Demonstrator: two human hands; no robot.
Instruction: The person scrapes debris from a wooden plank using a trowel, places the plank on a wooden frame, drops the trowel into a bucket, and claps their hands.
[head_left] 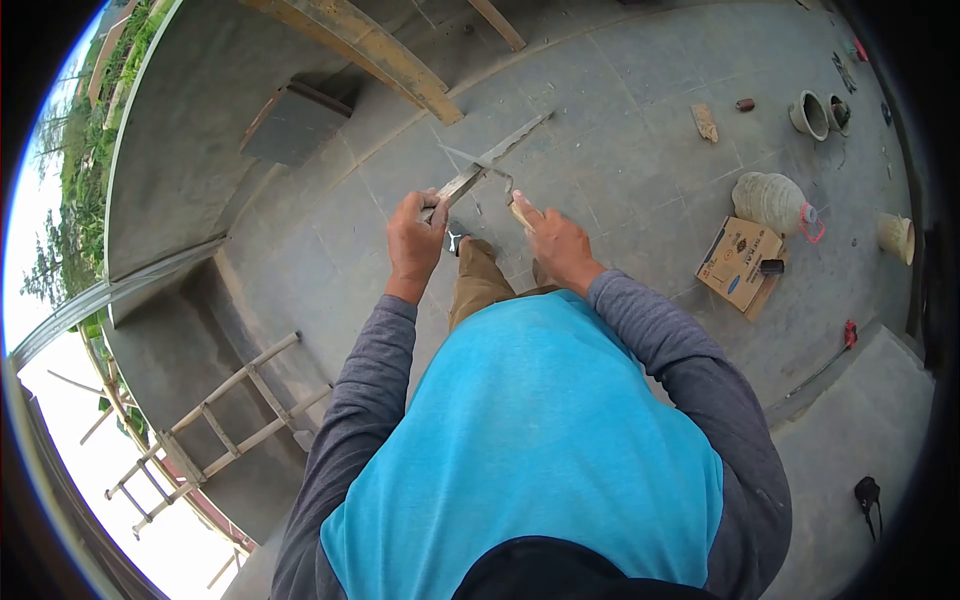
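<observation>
My left hand [415, 240] is closed around the near end of a long, narrow grey straightedge [518, 137], which points forward and to the right. In my right hand [562, 245] is the wooden handle of a trowel [463, 155], its bent metal neck leading to a thin blade. That blade crosses the straightedge near its middle and appears to touch it, though the exact contact is too small to make out. Both tools are held in front of my body, above the grey tiled floor [630, 150].
To the right are a cardboard box [728, 262], a large plastic bottle [768, 200], buckets [808, 117] and a red-handled tool [850, 335]. A ladder [225, 425] leans at the left. Wooden beams [360, 50] stand ahead, near a dark board [295, 125].
</observation>
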